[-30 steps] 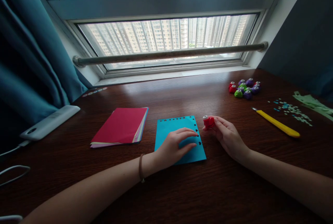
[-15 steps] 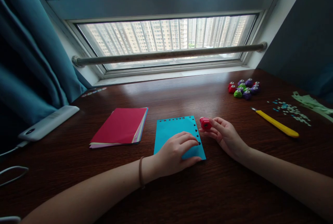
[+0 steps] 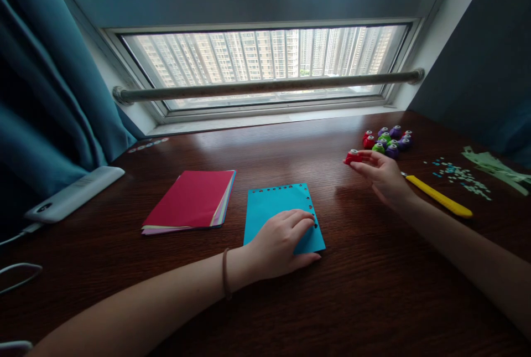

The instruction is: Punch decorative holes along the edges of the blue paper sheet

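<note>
Currently | right hand [image 3: 384, 177]: we're pinching rounded red punch [image 3: 352, 157] | left hand [image 3: 280, 243]: we're resting it, half-spread, on perforated blue paper [image 3: 267, 205]

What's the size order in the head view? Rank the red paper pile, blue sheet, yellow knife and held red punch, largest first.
1. Red paper pile and blue sheet: too alike to rank, sheet partly hidden by left hand
2. Yellow knife
3. Red punch

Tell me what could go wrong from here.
The yellow knife lies with its tip close to the right hand, so a careless sweep might nick it. The red punch in that hand could slip if the grip is loose. The small loose bits near the knife might scatter if brushed.
</note>
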### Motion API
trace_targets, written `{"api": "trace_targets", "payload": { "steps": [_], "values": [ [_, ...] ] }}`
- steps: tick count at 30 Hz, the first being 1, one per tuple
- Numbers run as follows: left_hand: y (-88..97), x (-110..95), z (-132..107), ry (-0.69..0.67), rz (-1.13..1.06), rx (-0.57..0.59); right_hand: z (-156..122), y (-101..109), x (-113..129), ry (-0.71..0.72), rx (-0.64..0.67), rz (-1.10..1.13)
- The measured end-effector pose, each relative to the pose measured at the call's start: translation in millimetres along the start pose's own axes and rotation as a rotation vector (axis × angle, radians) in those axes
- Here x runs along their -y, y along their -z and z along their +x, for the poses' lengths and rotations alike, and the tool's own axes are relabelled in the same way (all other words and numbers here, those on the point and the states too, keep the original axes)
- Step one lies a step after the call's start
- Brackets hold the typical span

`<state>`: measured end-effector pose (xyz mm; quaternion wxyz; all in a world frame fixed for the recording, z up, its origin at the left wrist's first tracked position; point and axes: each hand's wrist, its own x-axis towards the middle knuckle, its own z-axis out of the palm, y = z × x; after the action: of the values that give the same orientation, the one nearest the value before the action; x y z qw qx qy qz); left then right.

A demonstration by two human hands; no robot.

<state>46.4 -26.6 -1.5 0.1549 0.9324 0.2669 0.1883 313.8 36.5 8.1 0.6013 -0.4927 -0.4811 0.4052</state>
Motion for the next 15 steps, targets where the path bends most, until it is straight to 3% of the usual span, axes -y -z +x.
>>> {"api": "trace_targets", "payload": {
  "steps": [4,6,9,15],
  "values": [
    [-1.6,0,-3,-0.003,-0.005,-0.029,39,48,-6,0.155,-0.195,-0.804],
    [-2.4,0,-4,-0.001,-0.035,-0.039,50,69,-9,0.141,-0.222,-1.060],
    [-1.9,-1,-3,0.051,-0.135,-0.073,58,90,-14,0.097,-0.225,-1.202],
    [4.6,4,7,0.323,-0.435,-0.203,66,107,-27,0.080,-0.235,-1.318]
  ]
}}
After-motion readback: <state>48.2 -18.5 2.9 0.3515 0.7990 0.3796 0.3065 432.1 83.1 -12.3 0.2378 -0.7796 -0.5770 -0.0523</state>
